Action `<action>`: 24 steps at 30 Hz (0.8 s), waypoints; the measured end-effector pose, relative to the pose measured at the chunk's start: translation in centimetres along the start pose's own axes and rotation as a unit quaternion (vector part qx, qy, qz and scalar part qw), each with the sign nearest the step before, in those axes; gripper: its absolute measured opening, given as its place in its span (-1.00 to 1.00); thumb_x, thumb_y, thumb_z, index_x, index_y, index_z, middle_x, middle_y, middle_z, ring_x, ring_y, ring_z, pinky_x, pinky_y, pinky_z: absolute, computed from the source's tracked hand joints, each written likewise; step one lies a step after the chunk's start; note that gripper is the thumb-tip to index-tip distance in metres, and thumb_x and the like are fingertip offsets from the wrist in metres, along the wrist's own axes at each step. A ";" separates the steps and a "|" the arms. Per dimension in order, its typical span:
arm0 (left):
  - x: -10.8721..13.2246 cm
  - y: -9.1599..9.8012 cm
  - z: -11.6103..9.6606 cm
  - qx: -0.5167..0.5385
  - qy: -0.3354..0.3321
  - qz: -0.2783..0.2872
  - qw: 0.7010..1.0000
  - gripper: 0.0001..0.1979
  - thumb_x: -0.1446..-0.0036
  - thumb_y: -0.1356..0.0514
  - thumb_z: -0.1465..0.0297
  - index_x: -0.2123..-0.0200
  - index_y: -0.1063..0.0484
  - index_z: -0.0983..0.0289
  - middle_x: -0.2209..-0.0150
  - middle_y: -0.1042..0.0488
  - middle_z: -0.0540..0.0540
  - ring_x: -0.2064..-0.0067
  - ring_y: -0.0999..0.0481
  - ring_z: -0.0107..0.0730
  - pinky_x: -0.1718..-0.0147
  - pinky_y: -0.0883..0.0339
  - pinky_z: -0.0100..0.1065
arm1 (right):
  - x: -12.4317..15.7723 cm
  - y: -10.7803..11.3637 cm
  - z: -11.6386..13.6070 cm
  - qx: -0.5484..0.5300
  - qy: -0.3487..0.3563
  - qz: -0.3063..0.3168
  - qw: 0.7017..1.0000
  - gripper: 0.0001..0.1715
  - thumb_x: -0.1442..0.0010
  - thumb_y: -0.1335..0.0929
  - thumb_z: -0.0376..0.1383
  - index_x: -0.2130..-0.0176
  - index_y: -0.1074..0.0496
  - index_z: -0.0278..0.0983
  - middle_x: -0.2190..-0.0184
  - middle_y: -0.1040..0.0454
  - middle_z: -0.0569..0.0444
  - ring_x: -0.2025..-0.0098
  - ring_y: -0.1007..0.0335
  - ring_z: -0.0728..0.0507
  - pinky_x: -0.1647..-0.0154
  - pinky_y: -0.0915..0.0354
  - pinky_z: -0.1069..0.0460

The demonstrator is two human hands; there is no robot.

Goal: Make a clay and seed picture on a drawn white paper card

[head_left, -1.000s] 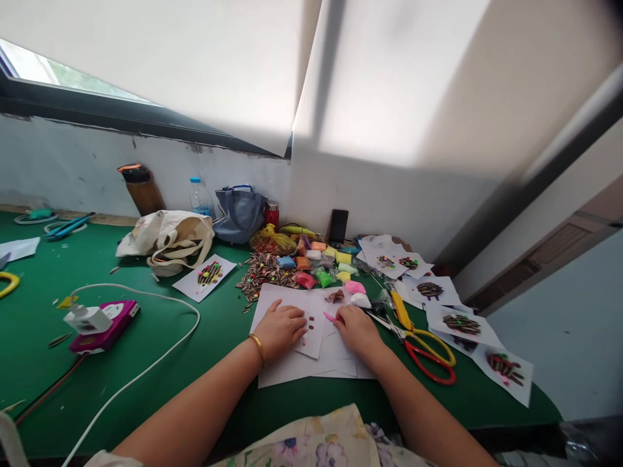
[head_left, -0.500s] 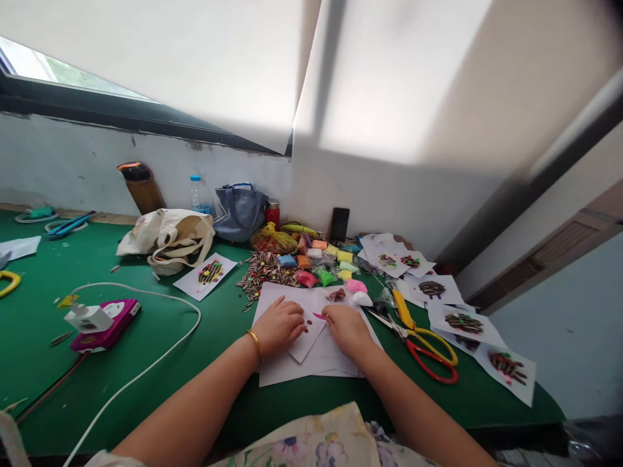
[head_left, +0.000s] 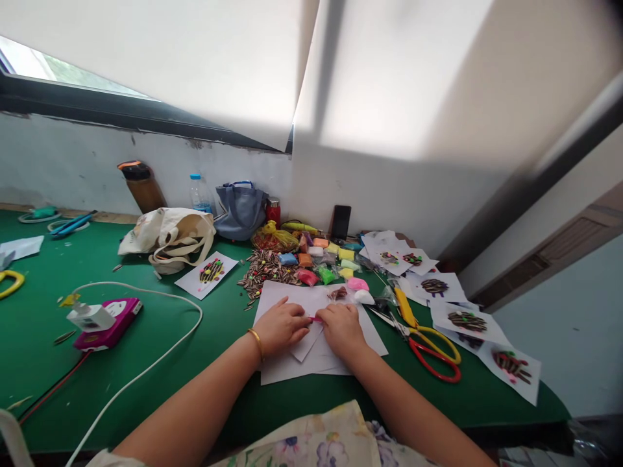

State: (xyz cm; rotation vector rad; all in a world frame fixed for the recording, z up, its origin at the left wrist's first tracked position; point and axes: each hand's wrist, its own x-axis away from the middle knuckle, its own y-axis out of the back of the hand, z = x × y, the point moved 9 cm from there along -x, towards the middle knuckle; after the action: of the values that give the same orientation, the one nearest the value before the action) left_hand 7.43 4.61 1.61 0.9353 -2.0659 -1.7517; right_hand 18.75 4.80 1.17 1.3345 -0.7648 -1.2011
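Left hand (head_left: 281, 327) and right hand (head_left: 342, 329) are both down on a white paper sheet (head_left: 370, 347), close together, mid-counter (head_left: 160, 395). Pink sliver (head_left: 315, 318), probably modelling clay, lies in the small gap between them, long axis roughly left-right. Right hand is nearer: its fingers (head_left: 327, 313) look closed on the sliver's right end, but the grip is partly hidden. Left hand is curled, with its fingertips (head_left: 304, 321) just beside the left end. Can't tell if it's gripping anything.

Smaller paper piece (head_left: 305, 347) lies tilted on the sheet, partly under the left hand. Gold bangle (head_left: 255, 344) on left wrist.

Far of the hands: pink clay lump (head_left: 357, 283), white clay lump (head_left: 364, 297), small bag of brown bits (head_left: 337, 294). Right of the sheet: scissors (head_left: 428, 366) with red and yellow handles. Far left of the sheet: striped seed pile (head_left: 265, 269). Further left: finished seed picture (head_left: 207, 275), apart from the hands.
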 end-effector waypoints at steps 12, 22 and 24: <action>0.0 0.2 -0.3 0.002 0.002 -0.002 1.000 -0.69 -0.23 -0.10 0.26 -0.02 -0.44 0.09 0.05 -0.46 0.11 -0.03 -0.42 -0.22 -0.23 0.07 0.08 | 0.1 0.2 0.1 -0.017 0.001 -0.009 1.000 -0.74 -0.27 -0.24 -0.38 0.21 -0.50 -0.18 0.28 -0.50 0.02 0.14 -0.27 -0.14 0.05 0.11 -0.07; 0.1 0.0 -0.2 -0.002 0.006 0.004 1.000 -0.69 -0.23 -0.10 0.25 -0.02 -0.44 0.10 0.05 -0.46 0.12 -0.03 -0.41 -0.21 -0.23 0.10 0.11 | 0.6 0.3 0.6 -0.006 0.011 -0.012 1.000 -0.80 -0.24 -0.27 -0.34 0.21 -0.48 -0.20 0.28 -0.50 0.04 0.15 -0.30 -0.14 0.05 0.11 -0.07; 0.1 0.0 -0.1 -0.003 0.006 0.000 1.000 -0.69 -0.22 -0.11 0.24 -0.01 -0.45 0.10 0.05 -0.46 0.12 -0.02 -0.42 -0.21 -0.23 0.11 0.10 | 0.7 0.2 0.7 0.000 0.015 -0.006 1.000 -0.81 -0.23 -0.27 -0.33 0.22 -0.49 -0.20 0.28 -0.50 0.03 0.16 -0.31 -0.13 0.05 0.11 -0.06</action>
State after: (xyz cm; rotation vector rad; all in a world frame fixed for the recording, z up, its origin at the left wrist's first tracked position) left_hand 7.41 4.41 1.63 0.9433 -2.0520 -1.7463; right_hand 18.32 3.85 1.32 1.3554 -0.7356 -1.1883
